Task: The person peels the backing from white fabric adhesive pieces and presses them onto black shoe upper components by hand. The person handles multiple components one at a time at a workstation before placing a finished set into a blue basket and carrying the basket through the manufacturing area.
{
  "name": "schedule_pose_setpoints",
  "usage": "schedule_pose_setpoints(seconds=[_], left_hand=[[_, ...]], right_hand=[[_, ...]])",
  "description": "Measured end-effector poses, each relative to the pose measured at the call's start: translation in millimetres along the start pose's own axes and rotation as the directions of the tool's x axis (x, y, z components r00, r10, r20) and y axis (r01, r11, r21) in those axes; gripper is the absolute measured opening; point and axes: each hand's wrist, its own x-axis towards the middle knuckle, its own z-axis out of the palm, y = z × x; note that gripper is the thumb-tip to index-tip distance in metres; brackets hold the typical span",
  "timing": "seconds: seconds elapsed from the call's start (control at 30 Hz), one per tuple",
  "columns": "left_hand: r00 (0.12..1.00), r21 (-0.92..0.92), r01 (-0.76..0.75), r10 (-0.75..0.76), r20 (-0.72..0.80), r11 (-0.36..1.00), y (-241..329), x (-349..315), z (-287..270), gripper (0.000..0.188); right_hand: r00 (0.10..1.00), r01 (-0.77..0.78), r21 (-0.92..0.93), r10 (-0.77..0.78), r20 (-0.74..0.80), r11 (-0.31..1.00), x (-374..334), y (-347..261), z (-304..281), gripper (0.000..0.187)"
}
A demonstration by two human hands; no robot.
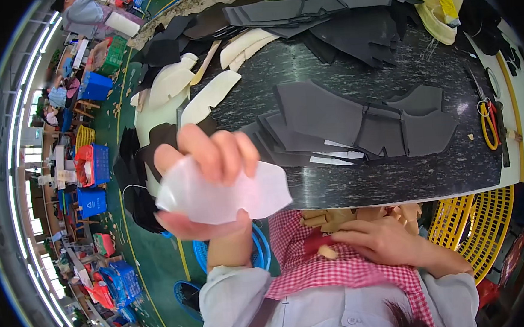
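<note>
My left hand (207, 158) is raised in front of the table's left part, fingers curled over the top and thumb below. It grips a thin white cut piece (240, 192), smooth and bent at its left end. My right hand (380, 237) lies low over my lap on the red checked apron (335, 279), its fingers stretched out and no held thing showing. Beside those fingers are several beige pieces (409, 214) gathered at the table's edge, and one small beige piece (327, 252) is just below the fingertips.
On the dark speckled table (395, 176) lie stacked grey panels (325, 114), black panels (350, 32) and cream pieces (210, 98). Scissors with orange handles (489, 125) rest at the right. A yellow basket (488, 227) and a blue basket (261, 247) stand below the table edge.
</note>
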Motion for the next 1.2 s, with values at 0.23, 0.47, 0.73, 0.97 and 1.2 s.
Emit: schedule_pose_setpoints(seconds=[0.23,0.47,0.73,0.97,1.2], left_hand=[[0.597,0.636,0.010,-0.515,0.615,0.771,-27.2,-45.9,30.2,0.058],[0.653,0.840,0.140,-0.687,0.320,0.525,-40.0,-18.3,-1.0,0.052],[0.683,0.918,0.204,-0.721,0.116,0.341,-76.7,2.0,12.3,0.047],[0.712,0.950,-0.059,-0.653,0.256,0.308,-87.4,-11.1,-0.5,0.034],[0.722,0.939,-0.327,-0.612,0.321,0.107,-75.8,-4.7,-1.6,0.022]], right_hand=[[0.983,-0.113,-0.022,0.109,-0.145,0.993,25.3,-21.3,-55.5,0.023],[0.827,-0.292,-0.091,0.203,-0.525,0.952,-4.2,3.7,-80.6,0.014],[0.782,-0.411,-0.318,0.150,-0.605,0.854,15.8,40.3,-90.6,0.022],[0.896,-0.392,-0.717,0.063,-0.440,0.576,24.0,42.9,-123.2,0.038],[0.989,0.030,-0.691,0.077,0.124,0.723,55.5,28.9,-86.8,0.067]])
